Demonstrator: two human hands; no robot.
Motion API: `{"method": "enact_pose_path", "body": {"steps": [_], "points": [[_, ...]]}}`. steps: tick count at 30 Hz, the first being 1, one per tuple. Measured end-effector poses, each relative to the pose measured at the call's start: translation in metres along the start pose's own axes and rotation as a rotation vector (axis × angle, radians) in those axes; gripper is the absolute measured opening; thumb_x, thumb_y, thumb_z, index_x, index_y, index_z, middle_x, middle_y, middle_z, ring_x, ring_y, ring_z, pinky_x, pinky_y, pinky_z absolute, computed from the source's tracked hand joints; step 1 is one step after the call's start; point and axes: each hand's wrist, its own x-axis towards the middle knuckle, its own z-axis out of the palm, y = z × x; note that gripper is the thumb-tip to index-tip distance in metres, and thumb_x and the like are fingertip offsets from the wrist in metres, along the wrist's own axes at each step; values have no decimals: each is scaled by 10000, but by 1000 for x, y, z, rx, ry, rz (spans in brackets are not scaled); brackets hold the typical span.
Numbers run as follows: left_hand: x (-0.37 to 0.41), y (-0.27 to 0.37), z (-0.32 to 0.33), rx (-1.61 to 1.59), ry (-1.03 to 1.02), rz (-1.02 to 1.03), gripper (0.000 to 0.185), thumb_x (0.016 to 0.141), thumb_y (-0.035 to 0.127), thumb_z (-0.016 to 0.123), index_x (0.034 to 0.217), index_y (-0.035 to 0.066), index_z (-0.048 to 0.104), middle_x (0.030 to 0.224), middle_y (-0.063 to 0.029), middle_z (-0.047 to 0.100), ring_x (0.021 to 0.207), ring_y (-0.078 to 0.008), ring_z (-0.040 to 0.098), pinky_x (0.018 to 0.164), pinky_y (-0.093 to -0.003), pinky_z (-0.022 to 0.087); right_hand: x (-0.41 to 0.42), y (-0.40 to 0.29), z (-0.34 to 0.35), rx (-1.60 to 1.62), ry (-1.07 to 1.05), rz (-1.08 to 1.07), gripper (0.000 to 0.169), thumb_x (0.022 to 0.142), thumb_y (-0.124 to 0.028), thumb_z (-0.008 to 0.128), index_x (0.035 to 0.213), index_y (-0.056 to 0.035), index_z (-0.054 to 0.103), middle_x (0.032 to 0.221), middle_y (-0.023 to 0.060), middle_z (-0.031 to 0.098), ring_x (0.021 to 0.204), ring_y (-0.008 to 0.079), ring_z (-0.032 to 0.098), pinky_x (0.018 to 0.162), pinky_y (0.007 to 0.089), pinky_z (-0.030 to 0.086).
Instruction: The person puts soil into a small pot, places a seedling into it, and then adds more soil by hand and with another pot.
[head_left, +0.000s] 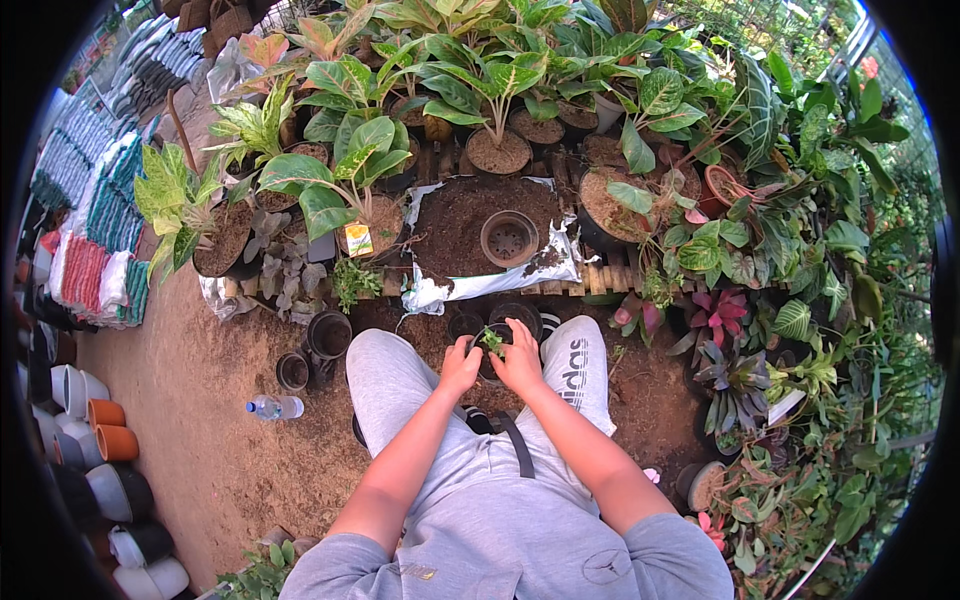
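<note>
Between my knees, a small black plastic pot (486, 369) is held with a leafy green seedling (492, 341) at its top. My left hand (459, 367) grips the pot's left side, its fingers bent at the rim. On the other side, my right hand (520, 355) is around the pot, fingers spread along the edge. The hands partly hide the pot and what fills it. Further black pots (517, 313) stand on the ground just beyond. Ahead, dark potting soil (459, 214) lies on an opened white plastic sack (495, 286), and a pot with drainage holes (510, 238) rests on it.
The sack lies on a slatted bamboo bench (615, 279) crowded with potted foliage plants (499, 150). Two black pots (328, 334) and a water bottle (274, 407) are on the ground at left. Stacked planters (116, 442) line the far left; dense plants (739, 360) fill the right.
</note>
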Motion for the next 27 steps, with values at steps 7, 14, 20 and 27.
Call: {"method": "enact_pose_path", "body": {"steps": [7, 14, 20, 27], "points": [[0, 0, 0, 2, -8, 12, 571, 850, 387, 534, 1313, 54, 549, 1162, -311, 559, 1094, -425, 562, 987, -444, 439, 0, 1, 1, -5, 11, 3, 210, 792, -171, 738, 909, 3, 758, 1477, 189, 414, 1396, 378, 352, 1114, 480, 324], [0, -1, 1, 8, -5, 19, 579, 844, 390, 536, 1314, 52, 547, 1166, -311, 558, 1092, -427, 563, 985, -447, 438, 0, 1, 2, -10, 15, 6, 199, 789, -166, 743, 906, -6, 762, 1468, 185, 422, 1395, 373, 356, 1110, 484, 326], [-2, 1, 0, 21, -5, 1, 587, 845, 397, 536, 1324, 58, 543, 1185, -315, 554, 1110, -428, 564, 993, -443, 438, -1, 0, 2, -22, -1, 12, 195, 780, -161, 745, 908, -15, 766, 1467, 186, 423, 1394, 372, 358, 1109, 485, 328], [-1, 1, 1, 15, -17, -11, 589, 847, 404, 532, 1328, 64, 542, 1196, -315, 552, 1123, -430, 562, 1001, -447, 435, -1, 1, 3, -21, -1, 8, 204, 779, -171, 744, 908, -14, 764, 1466, 187, 425, 1393, 372, 359, 1110, 484, 328]]}}
